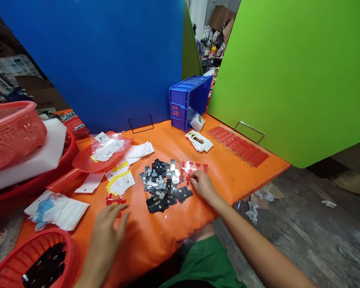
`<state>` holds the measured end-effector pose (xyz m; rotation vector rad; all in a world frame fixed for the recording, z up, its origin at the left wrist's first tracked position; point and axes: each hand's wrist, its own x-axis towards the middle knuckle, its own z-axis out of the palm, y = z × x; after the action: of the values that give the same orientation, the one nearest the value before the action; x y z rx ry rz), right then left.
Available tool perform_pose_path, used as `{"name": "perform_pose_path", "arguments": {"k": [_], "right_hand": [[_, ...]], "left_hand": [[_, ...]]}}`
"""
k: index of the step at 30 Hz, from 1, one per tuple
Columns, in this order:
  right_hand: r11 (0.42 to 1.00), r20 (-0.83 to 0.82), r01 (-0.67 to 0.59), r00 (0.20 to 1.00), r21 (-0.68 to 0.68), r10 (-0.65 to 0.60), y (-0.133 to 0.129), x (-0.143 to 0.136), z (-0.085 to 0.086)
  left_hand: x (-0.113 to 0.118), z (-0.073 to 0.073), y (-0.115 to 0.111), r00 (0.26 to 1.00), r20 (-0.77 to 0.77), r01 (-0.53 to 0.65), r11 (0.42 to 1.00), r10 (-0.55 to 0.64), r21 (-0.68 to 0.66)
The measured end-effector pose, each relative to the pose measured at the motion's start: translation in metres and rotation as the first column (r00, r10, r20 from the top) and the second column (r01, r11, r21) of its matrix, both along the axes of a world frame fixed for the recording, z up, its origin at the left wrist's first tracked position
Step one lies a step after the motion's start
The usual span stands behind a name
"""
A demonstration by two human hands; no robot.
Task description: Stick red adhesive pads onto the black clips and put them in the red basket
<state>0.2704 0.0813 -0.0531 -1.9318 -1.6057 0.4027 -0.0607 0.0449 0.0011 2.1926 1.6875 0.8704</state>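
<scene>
Right hand (202,185) touches flat, glossy red pieces (188,181) with notched edges

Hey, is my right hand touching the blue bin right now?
No, the right hand is at the red pieces, well short of the blue bin.

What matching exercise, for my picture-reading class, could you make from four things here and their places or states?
1. Blue bin
2. Red scoop
3. Flat black pieces
4. Right hand

A. Heaped loosely on the orange tabletop
B. Reaching to small red pieces
C. Lying on its side
D. Bearing white cards

Pairs: 1-C, 2-D, 3-A, 4-B.
</scene>
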Motion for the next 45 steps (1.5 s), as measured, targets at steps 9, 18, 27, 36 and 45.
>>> {"name": "perform_pose_path", "arguments": {"k": [9, 18, 27, 36, 45], "right_hand": [[0.996, 0.077, 0.046, 0.996, -0.081, -0.040, 0.013, -0.005, -0.010], [0.996, 0.192, 0.004, 0.981, 0.088, -0.021, -0.001, -0.017, -0.011], [0.983, 0.024, 0.045, 0.998, 0.175, -0.050, 0.000, -0.013, -0.015], [0.950, -0.642, 0.266, 0.760, 0.165, -0.101, -0.019, -0.003, 0.001], [0.991, -0.830, 0.127, 0.556, 0.051, -0.029, -0.039, -0.032, 0.036]], "left_hand": [[0.164, -0.026, 0.043, 0.845, -0.231, 0.487, 0.873, -0.482, -0.037], [0.175, -0.055, 0.051, 0.820, -0.418, 0.416, 0.909, -0.391, -0.035], [0.168, -0.059, 0.048, 0.827, -0.418, 0.407, 0.913, -0.376, -0.018], [0.167, -0.056, 0.052, 0.881, -0.261, 0.391, 0.918, -0.395, -0.068], [0.102, -0.033, 0.114, 0.980, -0.196, -0.016, 0.987, -0.016, -0.163]]}}
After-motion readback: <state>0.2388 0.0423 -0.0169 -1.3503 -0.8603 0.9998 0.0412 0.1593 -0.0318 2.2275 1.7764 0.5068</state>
